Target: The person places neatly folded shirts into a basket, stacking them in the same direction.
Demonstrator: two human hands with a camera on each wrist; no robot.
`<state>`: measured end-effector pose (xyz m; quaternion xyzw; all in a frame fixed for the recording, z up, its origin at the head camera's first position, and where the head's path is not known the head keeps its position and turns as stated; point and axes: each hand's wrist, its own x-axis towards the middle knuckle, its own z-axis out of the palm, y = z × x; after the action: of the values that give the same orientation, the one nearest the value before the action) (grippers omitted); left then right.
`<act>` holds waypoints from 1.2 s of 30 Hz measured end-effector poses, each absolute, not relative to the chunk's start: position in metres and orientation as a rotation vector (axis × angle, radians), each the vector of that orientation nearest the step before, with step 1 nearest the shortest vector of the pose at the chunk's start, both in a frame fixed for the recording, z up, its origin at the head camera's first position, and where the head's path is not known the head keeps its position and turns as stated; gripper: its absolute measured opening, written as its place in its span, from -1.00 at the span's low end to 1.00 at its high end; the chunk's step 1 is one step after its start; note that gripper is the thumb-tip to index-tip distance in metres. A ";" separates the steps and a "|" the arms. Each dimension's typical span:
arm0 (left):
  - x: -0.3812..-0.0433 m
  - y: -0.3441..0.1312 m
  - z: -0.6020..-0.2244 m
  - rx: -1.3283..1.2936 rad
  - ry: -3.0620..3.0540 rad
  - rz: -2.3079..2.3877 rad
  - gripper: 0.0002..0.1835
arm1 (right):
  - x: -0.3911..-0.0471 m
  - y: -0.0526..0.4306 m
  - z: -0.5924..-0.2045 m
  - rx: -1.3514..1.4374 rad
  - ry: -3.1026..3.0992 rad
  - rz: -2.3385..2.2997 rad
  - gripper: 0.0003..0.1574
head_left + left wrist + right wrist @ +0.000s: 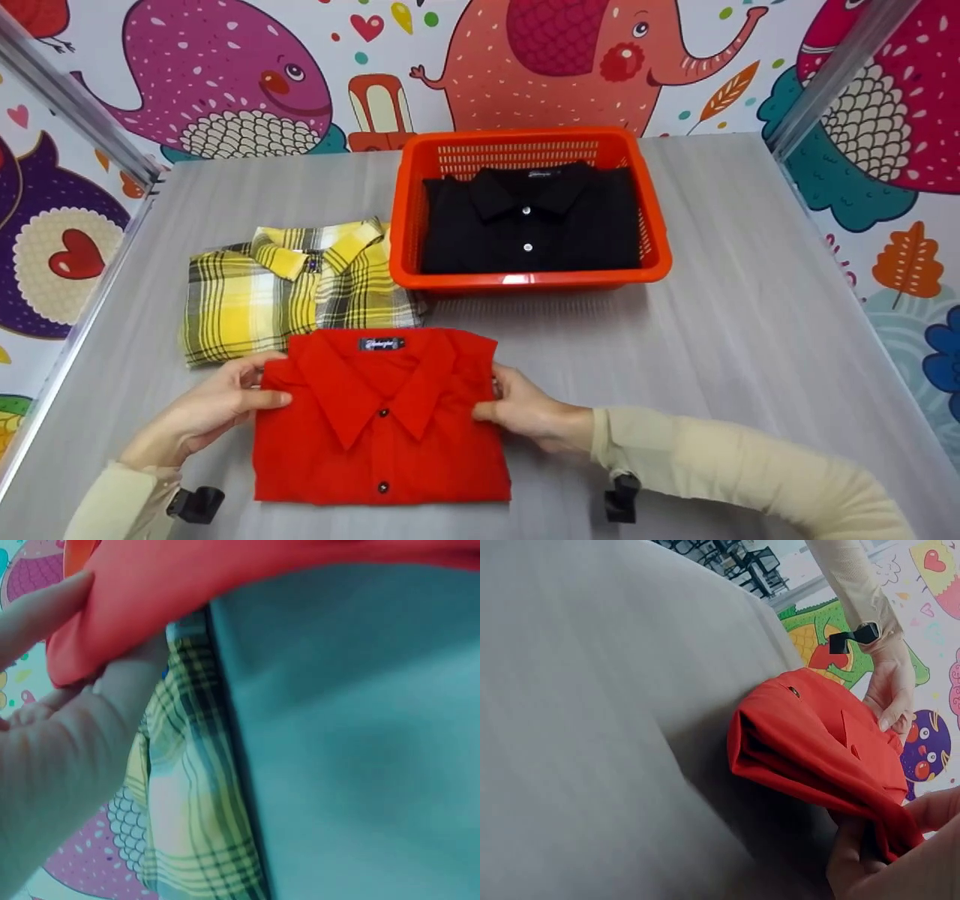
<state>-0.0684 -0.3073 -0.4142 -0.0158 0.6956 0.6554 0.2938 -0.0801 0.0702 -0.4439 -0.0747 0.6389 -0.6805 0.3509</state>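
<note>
A folded red collared shirt (322,465) with dark buttons is held between both hands, collar side toward the basket. My left hand (214,409) pinches its left edge, thumb on top and fingers underneath. On the opposite edge, my right hand (534,412) grips in the same way, and the right wrist view shows fabric layers bunched between thumb and fingers. Both wrist views show the red shirt (817,735) raised off the table, its underside shadowed. Behind it lies a folded yellow plaid shirt (240,300), whose front edge the red shirt partly overlaps in the head view.
An orange-red plastic basket (525,280) stands at the back of the grey table (750,315), holding a folded black polo shirt (480,240). Its left side adjoins the plaid shirt. Cartoon-printed walls (562,90) and metal posts (832,82) bound the table.
</note>
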 end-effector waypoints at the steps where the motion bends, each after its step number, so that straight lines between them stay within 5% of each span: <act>1: -0.069 -0.305 -0.414 -0.038 1.859 1.737 -0.62 | -0.081 0.074 -0.443 -0.193 1.667 -1.759 -0.36; 25: -0.086 -0.241 -0.402 0.169 1.941 1.720 -0.40 | -0.092 0.159 -0.414 -0.121 1.842 -1.803 -0.36; 32: -0.095 -0.219 -0.396 0.172 1.975 1.748 -0.36 | -0.100 0.175 -0.406 -0.081 1.938 -1.833 -0.20; 36: -0.106 -0.209 -0.390 0.164 2.015 1.750 -0.39 | -0.105 0.183 -0.398 -0.048 1.985 -1.862 -0.33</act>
<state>-0.1062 -0.2087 -0.3902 0.0595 0.7330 0.6367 0.2319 -0.1047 0.1825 -0.3976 -0.0171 0.7133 -0.6690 0.2081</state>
